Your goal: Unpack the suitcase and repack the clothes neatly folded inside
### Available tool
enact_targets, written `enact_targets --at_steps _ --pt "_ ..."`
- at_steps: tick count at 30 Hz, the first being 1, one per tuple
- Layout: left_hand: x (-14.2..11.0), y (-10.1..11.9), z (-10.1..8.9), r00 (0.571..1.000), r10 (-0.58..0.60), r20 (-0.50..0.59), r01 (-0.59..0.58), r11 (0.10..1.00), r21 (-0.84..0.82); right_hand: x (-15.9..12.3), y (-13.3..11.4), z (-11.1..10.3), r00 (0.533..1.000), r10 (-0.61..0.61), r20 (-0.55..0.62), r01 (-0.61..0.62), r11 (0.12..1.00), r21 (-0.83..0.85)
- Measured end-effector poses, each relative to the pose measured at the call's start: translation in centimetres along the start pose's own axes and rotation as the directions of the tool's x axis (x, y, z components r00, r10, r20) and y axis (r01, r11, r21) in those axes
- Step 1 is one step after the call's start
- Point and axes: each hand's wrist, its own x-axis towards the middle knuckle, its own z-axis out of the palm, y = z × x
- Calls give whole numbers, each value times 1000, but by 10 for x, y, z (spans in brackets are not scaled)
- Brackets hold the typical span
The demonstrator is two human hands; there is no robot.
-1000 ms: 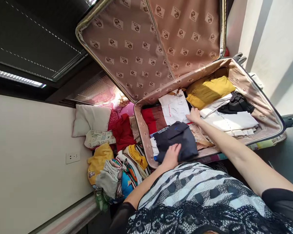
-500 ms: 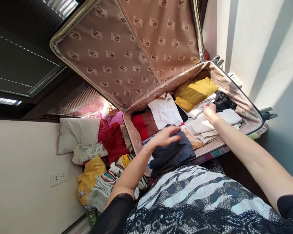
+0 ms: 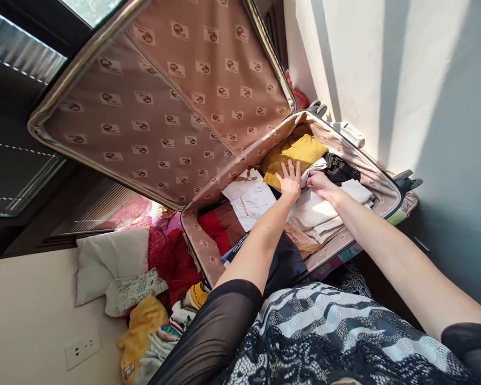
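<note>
An open suitcase [image 3: 379,179] with a patterned beige lining lies in front of me, its lid [image 3: 164,101] raised. Folded clothes fill it. My left hand [image 3: 291,179] lies flat with fingers spread on a folded yellow garment [image 3: 300,149] at the far end. My right hand [image 3: 319,183] is just beside it, fingers curled on the edge of a stack of white folded cloth [image 3: 324,211]; what it grips is not clear. A white shirt [image 3: 250,198], a red folded piece [image 3: 220,224] and a dark navy garment [image 3: 286,262] lie nearer me.
A heap of loose clothes [image 3: 160,315] and a white pillow [image 3: 104,259] lie left of the suitcase. A wall socket [image 3: 81,350] is at lower left. A black garment [image 3: 339,168] sits in the case near the right wall [image 3: 404,80].
My left hand left the navy garment and reached forward onto the yellow garment. My right hand shifted along the white stack to meet it. The view swung right.
</note>
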Motion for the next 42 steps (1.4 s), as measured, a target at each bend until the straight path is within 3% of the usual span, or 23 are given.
enact_targets --at_steps 2,5,11,17,20,22,26,28,30,34,38,40,42 --pt "6 -1 -4 1000 -6 -13 7 1000 19 3 -5 -8 999 25 -43 -26 999 -18" --pt "22 -10 -24 1000 -5 20 5 1000 -11 3 -9 -16 989 62 -136 -65 998 -15" --pt "65 -56 -70 988 44 149 -25 992 -126 -3 -1 -13 970 174 -172 -175 985 11" --pt "78 -74 -80 983 122 135 -96 978 -183 -4 16 2 960 209 -188 -218 975 -29" --pt "78 -72 -81 980 126 152 -97 978 -187 -1 15 0 965 154 -213 -166 985 -42" --pt "79 -71 -81 975 142 173 -107 974 -198 3 8 -6 956 49 -288 -75 994 -80" --pt "80 -70 -82 952 184 246 -136 971 -198 12 -10 -18 866 -288 -408 137 923 -360" --pt "80 -70 -82 941 200 272 -152 971 -186 16 -20 -18 863 -333 -379 153 889 -432" --pt "78 -68 -81 930 224 292 -168 965 -203 17 -31 -13 895 -296 -334 151 905 -397" --pt "70 -50 -76 926 205 317 -108 948 -299 17 -57 5 974 -162 -155 155 986 -61" --pt "65 -23 -63 967 -92 239 162 943 -290 12 -72 22 999 -41 29 34 974 224" --pt "67 -19 -56 961 -225 160 264 920 -288 10 -73 27 995 -59 82 38 971 236" --pt "72 -27 -50 955 -276 111 297 896 -330 10 -72 28 987 -85 135 58 980 190"
